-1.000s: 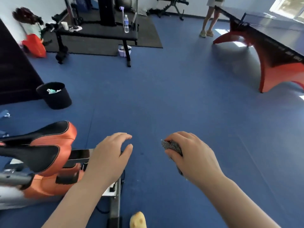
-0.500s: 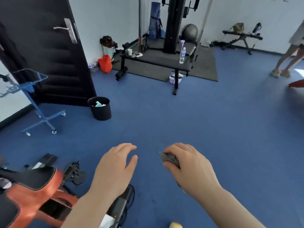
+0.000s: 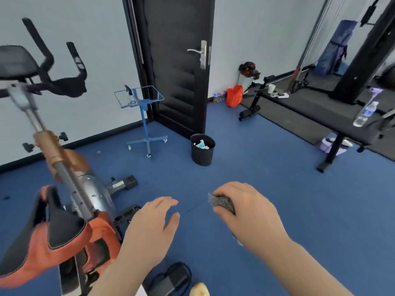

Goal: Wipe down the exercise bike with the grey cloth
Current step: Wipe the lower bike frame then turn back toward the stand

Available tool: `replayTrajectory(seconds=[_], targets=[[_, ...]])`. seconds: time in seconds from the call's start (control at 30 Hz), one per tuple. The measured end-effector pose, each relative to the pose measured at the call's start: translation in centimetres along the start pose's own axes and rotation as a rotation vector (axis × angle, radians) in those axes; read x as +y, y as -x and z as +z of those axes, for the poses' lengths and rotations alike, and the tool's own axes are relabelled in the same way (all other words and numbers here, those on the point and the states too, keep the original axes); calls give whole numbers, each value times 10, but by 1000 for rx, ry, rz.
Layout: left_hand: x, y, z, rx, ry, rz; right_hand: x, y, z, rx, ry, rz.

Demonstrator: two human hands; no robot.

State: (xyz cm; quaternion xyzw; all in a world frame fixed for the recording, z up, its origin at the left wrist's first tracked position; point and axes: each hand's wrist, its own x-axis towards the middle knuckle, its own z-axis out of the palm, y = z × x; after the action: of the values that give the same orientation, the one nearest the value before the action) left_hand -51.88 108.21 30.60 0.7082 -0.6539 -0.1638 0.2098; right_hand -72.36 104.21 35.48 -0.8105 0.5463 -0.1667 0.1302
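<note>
The orange and black exercise bike [image 3: 89, 210] fills the left of the head view, its saddle [image 3: 49, 242] near the bottom left and its black handlebars [image 3: 57, 80] at the upper left. My right hand [image 3: 245, 212] grips the bunched grey cloth [image 3: 221, 202] in mid-air over the blue floor, to the right of the bike. My left hand [image 3: 149, 229] hovers with relaxed fingers beside the bike's frame, holding nothing and touching nothing.
A black bin [image 3: 202, 149] stands by the dark door [image 3: 177, 67]. A blue wheeled stand [image 3: 143, 116] is left of the door. A black bench [image 3: 333, 127] with a water bottle [image 3: 363, 114] runs along the right. A black bike pedal [image 3: 171, 278] is near my feet.
The view has swung left, bringing the bike's handlebars, post and the door into sight. Both hands keep the same pose, the right still gripping the cloth.
</note>
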Motion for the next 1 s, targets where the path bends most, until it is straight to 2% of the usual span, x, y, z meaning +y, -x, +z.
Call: replayTrajectory(seconds=[0.27, 0.53, 0.77, 1.0], targets=[[38, -120, 10, 79, 33, -49, 46, -117, -9, -30, -9, -129], [60, -210, 16, 102, 23, -137, 100, -217, -13, -49, -46, -164], [56, -290, 20, 278, -9, -325, 151, -341, -11, -113, -89, -287], [60, -360, 23, 379, 14, -449, 175, -451, -18, -145, -79, -403]])
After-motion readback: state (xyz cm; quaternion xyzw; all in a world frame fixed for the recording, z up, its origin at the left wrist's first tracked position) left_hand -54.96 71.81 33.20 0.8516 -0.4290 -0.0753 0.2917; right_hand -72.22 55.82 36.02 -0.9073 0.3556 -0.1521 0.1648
